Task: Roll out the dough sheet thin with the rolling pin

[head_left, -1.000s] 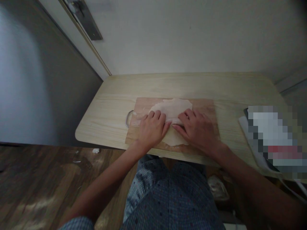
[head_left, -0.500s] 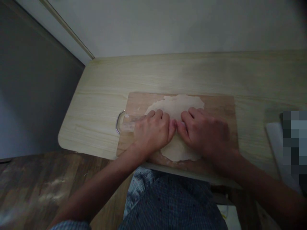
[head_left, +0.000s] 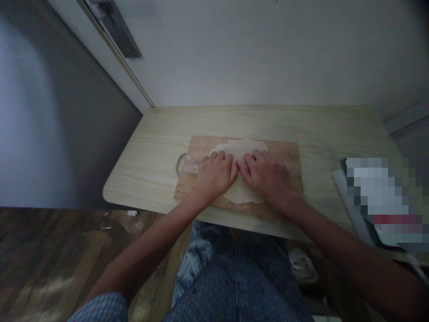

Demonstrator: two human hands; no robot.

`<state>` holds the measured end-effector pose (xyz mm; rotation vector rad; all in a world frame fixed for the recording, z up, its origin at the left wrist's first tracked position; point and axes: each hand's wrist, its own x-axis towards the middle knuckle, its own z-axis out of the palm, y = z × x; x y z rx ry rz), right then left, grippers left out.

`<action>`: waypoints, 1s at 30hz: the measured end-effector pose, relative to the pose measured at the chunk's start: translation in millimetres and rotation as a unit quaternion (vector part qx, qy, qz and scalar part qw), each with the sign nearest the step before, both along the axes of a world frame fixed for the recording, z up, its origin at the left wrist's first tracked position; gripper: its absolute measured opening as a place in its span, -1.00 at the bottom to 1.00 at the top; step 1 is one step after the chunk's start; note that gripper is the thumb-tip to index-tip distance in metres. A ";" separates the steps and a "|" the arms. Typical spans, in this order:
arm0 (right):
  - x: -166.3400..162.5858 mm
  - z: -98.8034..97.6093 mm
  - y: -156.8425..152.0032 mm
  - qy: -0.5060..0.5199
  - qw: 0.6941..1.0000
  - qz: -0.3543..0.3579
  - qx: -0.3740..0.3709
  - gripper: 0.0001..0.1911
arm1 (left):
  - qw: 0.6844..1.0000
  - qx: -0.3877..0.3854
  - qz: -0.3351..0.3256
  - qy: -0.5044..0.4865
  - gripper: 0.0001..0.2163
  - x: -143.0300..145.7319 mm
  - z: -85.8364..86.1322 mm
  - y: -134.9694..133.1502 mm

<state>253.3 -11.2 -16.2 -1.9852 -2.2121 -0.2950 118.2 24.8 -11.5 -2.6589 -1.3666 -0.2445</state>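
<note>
A thin, uneven sheet of pale dough lies flat on a wooden cutting board with a metal handle at its left end. My left hand and my right hand are closed side by side over the middle of the sheet, thumbs almost touching. Beneath them they grip a rolling pin; its flour-pale end shows left of my left hand, and the rest is mostly hidden by my fingers. Dough shows beyond the knuckles and between my wrists.
The board rests on a light wood table against a pale wall. A pixelated stack of items lies at the right. A metal plate is fixed upper left. Dark wood floor shows below.
The view has tilted up and drawn back, showing more wall and the items at right. My hands remain closed on the rolling pin over the dough, with little visible shift.
</note>
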 end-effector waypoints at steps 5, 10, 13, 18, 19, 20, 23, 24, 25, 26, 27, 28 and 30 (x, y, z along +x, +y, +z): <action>-0.7 -5.2 -29.8 -0.035 0.998 0.014 0.054 -0.64 | 0.999 0.029 -0.022 -0.002 -0.70 -14.9 -5.3 -25.9; 8.0 -14.7 -60.2 -0.008 0.995 0.059 0.079 -0.69 | 0.997 0.018 -0.077 -0.021 -0.71 -46.0 -9.2 -43.7; 12.5 -14.7 -65.3 0.030 0.995 0.061 0.070 -0.66 | 0.998 -0.010 -0.065 -0.026 -0.70 -57.4 -3.3 -43.0; 12.7 -9.4 -64.0 0.051 0.996 0.050 0.052 -0.63 | 0.997 -0.046 -0.056 0.003 -0.71 -56.9 5.9 -43.3; 12.3 -8.7 -64.0 0.048 0.996 0.052 0.052 -0.63 | 0.997 -0.044 -0.057 0.006 -0.71 -56.2 6.1 -44.5; 11.9 -8.1 -64.3 0.045 0.996 0.055 0.052 -0.63 | 0.997 -0.040 -0.059 0.008 -0.71 -55.9 5.7 -45.9; 11.3 -6.6 -65.7 0.037 0.996 0.066 0.050 -0.64 | 0.997 -0.030 -0.066 0.003 -0.70 -57.2 2.4 -50.8; 11.2 -6.3 -66.2 0.034 0.996 0.070 0.049 -0.65 | 0.997 -0.026 -0.066 0.000 -0.70 -57.9 0.9 -52.6; 11.2 -6.1 -66.7 0.032 0.996 0.074 0.048 -0.65 | 0.998 -0.023 -0.066 -0.002 -0.69 -58.5 -0.6 -54.3; 11.3 -6.2 -67.1 0.030 0.996 0.076 0.046 -0.65 | 0.998 -0.019 -0.067 -0.002 -0.69 -58.8 -2.1 -55.8; 11.5 -6.5 -67.6 0.028 0.995 0.078 0.046 -0.65 | 0.998 -0.013 -0.067 -0.001 -0.68 -58.9 -3.4 -57.1; 12.0 -7.1 -68.0 0.029 0.995 0.080 0.048 -0.65 | 0.998 -0.006 -0.068 0.002 -0.68 -58.9 -4.6 -58.0; 14.0 -9.1 -69.0 0.037 0.994 0.088 0.057 -0.66 | 0.997 0.005 -0.073 0.006 -0.66 -59.0 -6.2 -58.6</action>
